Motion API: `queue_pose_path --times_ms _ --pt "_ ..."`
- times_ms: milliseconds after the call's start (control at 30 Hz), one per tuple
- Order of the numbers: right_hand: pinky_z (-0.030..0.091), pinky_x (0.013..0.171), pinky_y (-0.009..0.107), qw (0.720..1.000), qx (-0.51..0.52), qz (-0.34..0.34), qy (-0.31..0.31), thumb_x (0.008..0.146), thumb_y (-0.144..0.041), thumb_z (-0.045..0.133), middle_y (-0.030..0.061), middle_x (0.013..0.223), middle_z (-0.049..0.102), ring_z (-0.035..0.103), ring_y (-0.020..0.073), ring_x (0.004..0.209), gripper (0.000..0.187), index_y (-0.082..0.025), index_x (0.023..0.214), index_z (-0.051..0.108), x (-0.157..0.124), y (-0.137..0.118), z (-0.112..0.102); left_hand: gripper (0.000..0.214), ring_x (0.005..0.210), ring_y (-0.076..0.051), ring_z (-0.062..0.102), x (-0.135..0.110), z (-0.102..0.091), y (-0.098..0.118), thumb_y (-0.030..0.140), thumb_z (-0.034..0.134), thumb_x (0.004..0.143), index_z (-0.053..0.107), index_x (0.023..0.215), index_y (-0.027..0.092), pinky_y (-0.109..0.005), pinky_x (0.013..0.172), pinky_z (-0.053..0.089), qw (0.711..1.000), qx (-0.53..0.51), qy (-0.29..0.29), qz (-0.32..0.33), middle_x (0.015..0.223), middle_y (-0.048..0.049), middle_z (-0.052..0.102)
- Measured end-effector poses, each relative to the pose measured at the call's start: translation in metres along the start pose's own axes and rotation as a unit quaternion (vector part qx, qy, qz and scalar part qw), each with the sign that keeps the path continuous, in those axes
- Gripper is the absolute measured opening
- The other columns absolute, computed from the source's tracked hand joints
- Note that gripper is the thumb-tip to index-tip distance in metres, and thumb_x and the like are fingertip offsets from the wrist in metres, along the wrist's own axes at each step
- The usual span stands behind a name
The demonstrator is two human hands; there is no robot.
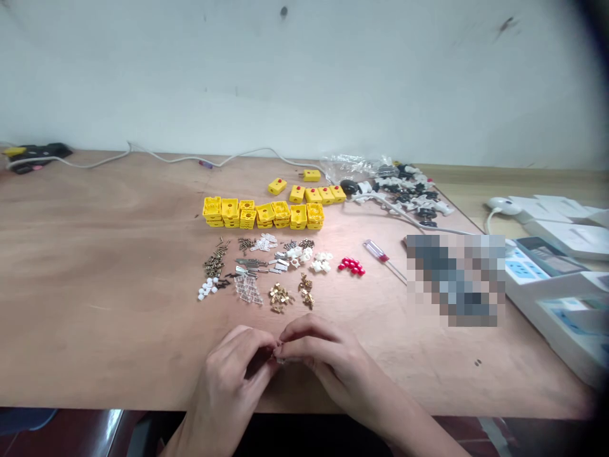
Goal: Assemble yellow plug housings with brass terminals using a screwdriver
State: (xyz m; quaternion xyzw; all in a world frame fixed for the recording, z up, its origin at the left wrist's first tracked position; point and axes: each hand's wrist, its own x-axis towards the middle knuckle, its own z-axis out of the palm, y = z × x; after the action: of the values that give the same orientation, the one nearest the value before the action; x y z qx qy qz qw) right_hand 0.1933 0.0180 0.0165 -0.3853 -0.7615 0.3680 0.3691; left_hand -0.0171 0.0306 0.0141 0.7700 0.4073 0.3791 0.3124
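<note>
Close to the table's front edge, my left hand (233, 362) and my right hand (333, 355) meet with their fingertips pinched together. Between them shows a bit of a small clear plastic piece (284, 360), mostly hidden by the fingers. Just beyond lie brass terminal pieces (280, 295) and a heap of clear plastic parts (248, 290). Farther left are small white caps (208, 289) and loose screws (215, 259). Flat metal strips (252, 265), white plastic fittings (299, 256) and red buttons (352, 266) lie behind. Stacked yellow housings (264, 216) form a row.
A screwdriver (375, 250) lies right of the red buttons, beside a blurred-out patch (451, 276). Several yellow units with red buttons (314, 195) stand behind the row. Black and white parts (413, 190) and a clear bag (354, 166) are piled back right. White boxes (566, 231) line the right side.
</note>
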Motion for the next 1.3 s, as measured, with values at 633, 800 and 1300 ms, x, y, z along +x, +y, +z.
queue_pose_path --times_ms 633,800,1300 --pt "0.059 0.071 0.021 0.995 -0.019 -0.041 0.094 0.092 -0.010 0.070 0.0019 0.089 0.071 0.070 0.0114 0.079 0.017 -0.024 0.102 0.075 0.001 0.004 0.001 0.022 0.076 -0.007 0.068 0.007 -0.010 0.000 0.006 0.066 0.090 0.068 0.096 0.027 -0.013 0.071 0.050 0.996 -0.065 -0.054 -0.005 0.085 0.0089 0.072" --pt "0.060 0.069 0.022 0.995 0.005 -0.030 0.095 0.093 -0.016 0.072 0.0031 0.089 0.072 0.071 0.0125 0.079 0.012 -0.024 0.100 0.076 0.001 0.001 -0.001 0.021 0.075 -0.008 0.066 0.005 -0.009 -0.001 0.006 0.065 0.089 0.066 0.098 0.025 -0.017 0.069 0.050 0.996 -0.056 -0.065 -0.009 0.085 0.0070 0.070" --pt "0.058 0.070 0.019 0.991 0.077 0.074 0.080 0.079 0.008 0.070 -0.0010 0.082 0.076 0.072 0.0104 0.076 0.035 -0.024 0.092 0.077 0.001 0.004 0.002 0.018 0.068 -0.009 0.066 0.006 -0.004 0.002 0.005 0.062 0.084 0.067 0.089 0.022 -0.017 0.062 0.050 0.999 -0.032 -0.029 0.030 0.077 0.0041 0.071"
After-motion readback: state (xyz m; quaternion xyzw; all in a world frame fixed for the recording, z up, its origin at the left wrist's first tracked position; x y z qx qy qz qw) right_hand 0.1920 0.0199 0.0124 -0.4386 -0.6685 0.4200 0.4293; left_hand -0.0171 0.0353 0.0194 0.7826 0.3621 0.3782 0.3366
